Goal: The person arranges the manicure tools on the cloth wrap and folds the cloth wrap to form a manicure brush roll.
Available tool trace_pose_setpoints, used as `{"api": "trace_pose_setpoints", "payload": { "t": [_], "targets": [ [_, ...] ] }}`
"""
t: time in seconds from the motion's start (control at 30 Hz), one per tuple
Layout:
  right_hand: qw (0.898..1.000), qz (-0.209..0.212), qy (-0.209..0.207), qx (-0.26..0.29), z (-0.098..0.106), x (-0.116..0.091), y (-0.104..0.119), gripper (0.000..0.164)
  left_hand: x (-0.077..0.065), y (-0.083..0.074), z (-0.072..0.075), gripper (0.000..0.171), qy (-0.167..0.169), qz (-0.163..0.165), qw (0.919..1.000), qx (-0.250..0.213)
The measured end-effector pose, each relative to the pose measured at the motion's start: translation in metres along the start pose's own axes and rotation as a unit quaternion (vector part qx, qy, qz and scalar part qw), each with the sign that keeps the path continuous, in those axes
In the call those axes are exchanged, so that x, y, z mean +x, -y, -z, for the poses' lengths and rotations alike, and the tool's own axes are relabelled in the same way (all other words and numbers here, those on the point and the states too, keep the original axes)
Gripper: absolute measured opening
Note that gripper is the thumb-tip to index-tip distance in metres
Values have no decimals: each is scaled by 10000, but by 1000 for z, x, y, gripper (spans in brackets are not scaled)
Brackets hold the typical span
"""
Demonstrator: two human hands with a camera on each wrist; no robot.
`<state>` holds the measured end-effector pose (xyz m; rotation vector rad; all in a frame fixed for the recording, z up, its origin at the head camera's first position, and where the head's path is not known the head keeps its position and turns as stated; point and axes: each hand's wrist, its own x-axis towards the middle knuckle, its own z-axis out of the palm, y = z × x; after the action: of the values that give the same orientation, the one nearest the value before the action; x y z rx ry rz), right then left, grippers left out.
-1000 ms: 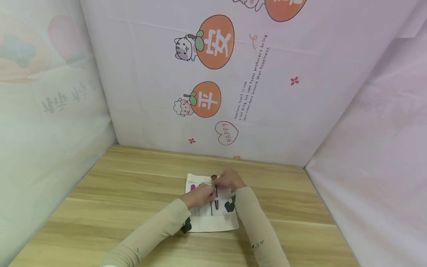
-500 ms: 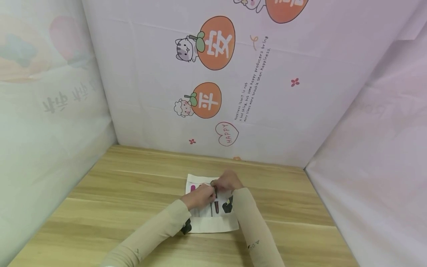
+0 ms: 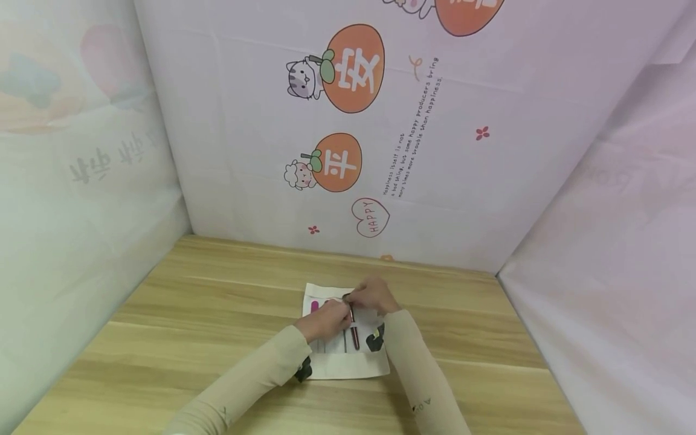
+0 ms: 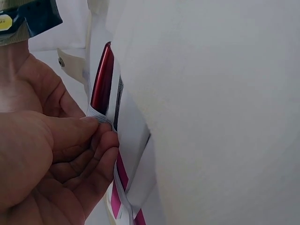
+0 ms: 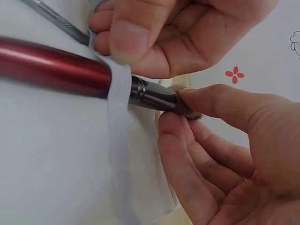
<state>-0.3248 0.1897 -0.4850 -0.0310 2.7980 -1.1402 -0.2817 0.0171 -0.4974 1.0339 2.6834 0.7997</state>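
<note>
Slid farther through its elastic band (image 5: pixel 120 86) than a second ago, the red-handled brush (image 5: pixel 56 68) is pinched near its bristles by the right hand (image 3: pixel 375 294), the band by the left hand (image 3: pixel 326 318). Also holding a thin metal tool (image 5: pixel 61 23) and a magenta item (image 3: pixel 314 306), the white case (image 3: pixel 348 365) is laid open on the wooden table (image 3: pixel 234 290) between printed walls (image 3: pixel 244 199).

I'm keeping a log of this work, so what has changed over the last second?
The brush has slid through the strap toward the near edge of the case. The right hand came slightly nearer with it and now pinches near the bristles. The left hand, pinching the strap, and the case stayed in place.
</note>
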Motion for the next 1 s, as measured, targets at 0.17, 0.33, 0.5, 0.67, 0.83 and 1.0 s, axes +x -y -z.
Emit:
{"api": "trace_pose_setpoints", "payload": {
  "t": [0.17, 0.33, 0.5, 0.67, 0.83, 1.0],
  "targets": [
    [9998, -116, 164, -93, 2, -10, -1, 10, 1, 0, -1, 35, 70, 53, 10000, -41],
    [9989, -227, 387, -130, 3, -16, -1, 8, 2, 1, -2, 35, 103, 71, 9998, -122],
    [9985, -215, 403, -313, 4, -17, -1, 13, 2, 0, -1, 24, 28, 31, 10000, -71],
    [9969, -259, 471, -581, 9, -22, 2, 14, 0, -1, 1, 14, 106, 123, 9997, -174],
    [9956, -59, 428, -835, 28, -39, 6, 15, -4, 5, 14, 13, 229, 217, 9987, -410],
    [9937, 341, 337, -1012, 56, -62, -1, 19, -12, 20, 44, 28, -37, 312, 9979, -573]
  ]
}}
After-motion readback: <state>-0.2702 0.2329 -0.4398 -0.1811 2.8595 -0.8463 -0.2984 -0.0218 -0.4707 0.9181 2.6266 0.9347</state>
